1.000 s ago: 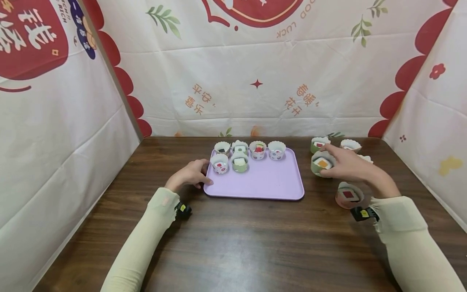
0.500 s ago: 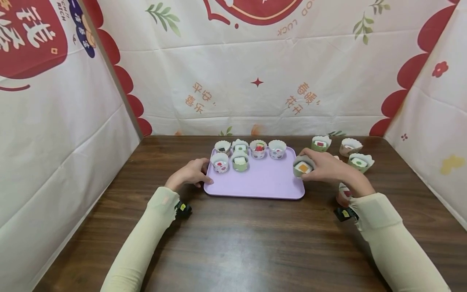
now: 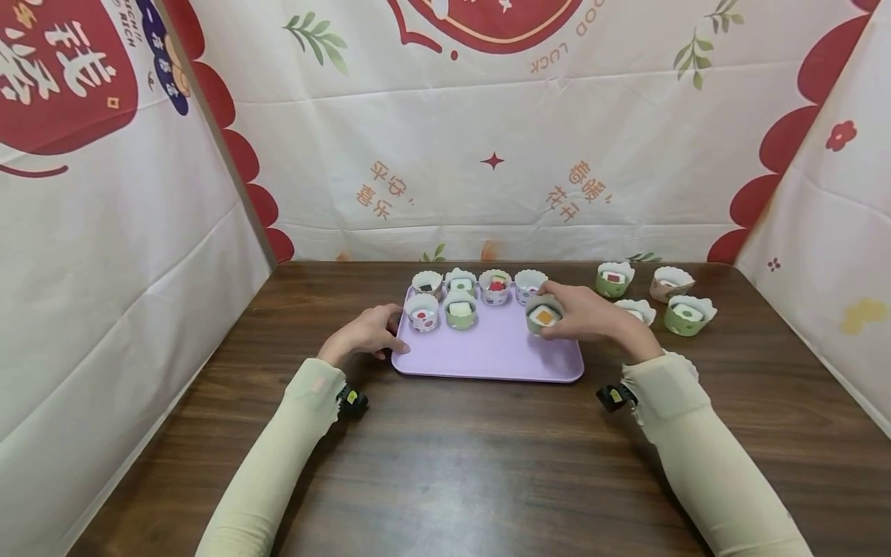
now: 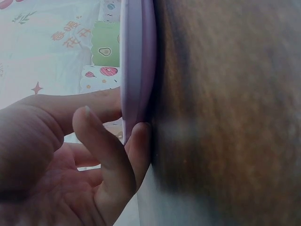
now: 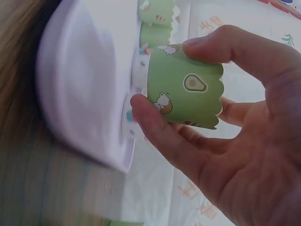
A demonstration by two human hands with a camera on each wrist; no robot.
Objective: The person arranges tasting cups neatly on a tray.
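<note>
My right hand (image 3: 581, 311) pinches a green paper baking cup (image 5: 186, 89) with an avocado print by its sides. In the head view a white piece with an orange square on top (image 3: 544, 315) sits inside it. This cup is over the right part of the lilac tray (image 3: 487, 360); in the right wrist view its base appears slightly off the tray surface. My left hand (image 3: 362, 334) grips the tray's left edge, thumb on the inner side and fingertips at the outer rim (image 4: 136, 70). Several filled cups, among them a white one (image 3: 422, 315) and a green one (image 3: 460, 311), stand on the tray.
To the tray's right, on the brown wooden table (image 3: 445, 464), stand several more filled cups, including a green one (image 3: 689, 316) and a pinkish one (image 3: 671, 283). Another cup (image 3: 637, 311) is partly behind my right hand. A printed white cloth (image 3: 452, 186) hangs behind the table.
My right hand has carried the green cup left, from the cups on the table to over the tray. The left hand has stayed at the tray's edge.
</note>
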